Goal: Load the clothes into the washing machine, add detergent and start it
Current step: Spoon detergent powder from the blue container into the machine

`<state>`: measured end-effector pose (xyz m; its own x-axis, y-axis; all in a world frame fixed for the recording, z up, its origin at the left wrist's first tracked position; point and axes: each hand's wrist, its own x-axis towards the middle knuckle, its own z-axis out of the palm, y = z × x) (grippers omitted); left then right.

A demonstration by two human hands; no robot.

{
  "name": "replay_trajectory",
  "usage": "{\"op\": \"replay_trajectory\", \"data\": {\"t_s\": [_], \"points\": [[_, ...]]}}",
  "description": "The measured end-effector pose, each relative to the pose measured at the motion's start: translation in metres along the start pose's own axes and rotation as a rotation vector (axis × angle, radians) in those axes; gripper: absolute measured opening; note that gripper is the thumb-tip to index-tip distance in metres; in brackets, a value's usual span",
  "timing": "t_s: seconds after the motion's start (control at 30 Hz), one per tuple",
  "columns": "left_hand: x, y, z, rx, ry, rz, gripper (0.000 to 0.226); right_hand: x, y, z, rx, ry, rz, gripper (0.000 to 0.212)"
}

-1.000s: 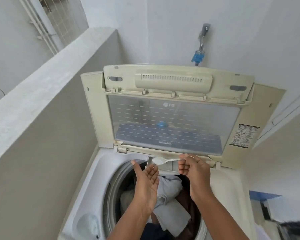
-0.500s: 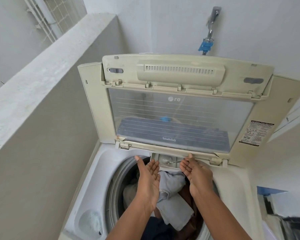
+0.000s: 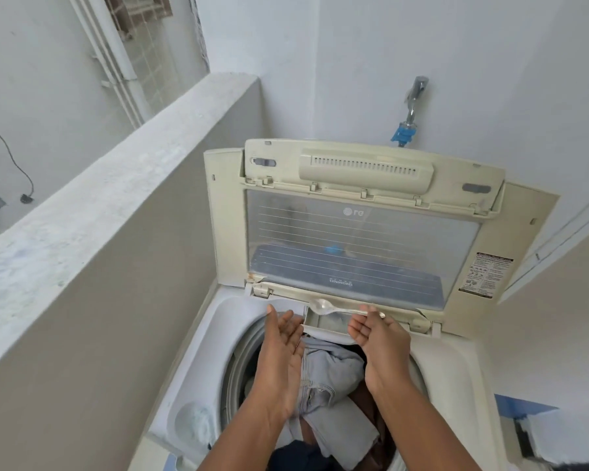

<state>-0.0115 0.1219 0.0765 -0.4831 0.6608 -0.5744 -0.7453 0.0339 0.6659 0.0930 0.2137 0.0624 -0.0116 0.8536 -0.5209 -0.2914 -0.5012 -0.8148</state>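
Observation:
The top-loading washing machine (image 3: 198, 351) stands with its lid (image 3: 354, 246) raised upright. The drum holds light blue jeans (image 3: 330, 372), a brown garment (image 3: 364, 402) and a dark blue piece (image 3: 293, 453). At the back rim the small detergent drawer (image 3: 327, 323) is open. My right hand (image 3: 378, 338) pinches the handle of a clear plastic spoon (image 3: 323, 306), whose bowl hovers level over the drawer. My left hand (image 3: 283, 338) is open beside the drawer's left end, fingers straight, palm turned toward the right hand, holding nothing.
A concrete ledge (image 3: 116, 185) runs close along the machine's left side. A metal tap with a blue connector (image 3: 407, 124) sticks out of the wall behind the lid. A round recess (image 3: 194, 423) sits in the top's front left corner.
Half a second ago the spoon dipped down into the drawer; now it is lifted and level above it. My left hand stayed open beside it. The camera tilted slightly.

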Motion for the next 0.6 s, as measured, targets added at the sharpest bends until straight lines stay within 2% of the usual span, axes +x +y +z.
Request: {"op": "replay_trajectory", "data": {"t_s": [0.13,0.3,0.43,0.6], "points": [[-0.040,0.037,-0.007,-0.062,-0.053,0.115,0.054,-0.044,-0.016,0.024,0.025,-0.106,-0.040,0.015],[-0.094,0.084,-0.030,-0.055,-0.054,0.387,0.033,-0.108,-0.027,0.065,0.098,-0.333,0.003,0.019],[-0.139,0.117,-0.065,0.026,-0.015,0.515,0.039,-0.160,-0.021,0.102,0.124,-0.529,0.058,0.016],[-0.193,0.134,-0.117,0.067,0.133,0.618,0.035,-0.228,-0.001,0.146,0.087,-0.770,0.126,0.017]]}}
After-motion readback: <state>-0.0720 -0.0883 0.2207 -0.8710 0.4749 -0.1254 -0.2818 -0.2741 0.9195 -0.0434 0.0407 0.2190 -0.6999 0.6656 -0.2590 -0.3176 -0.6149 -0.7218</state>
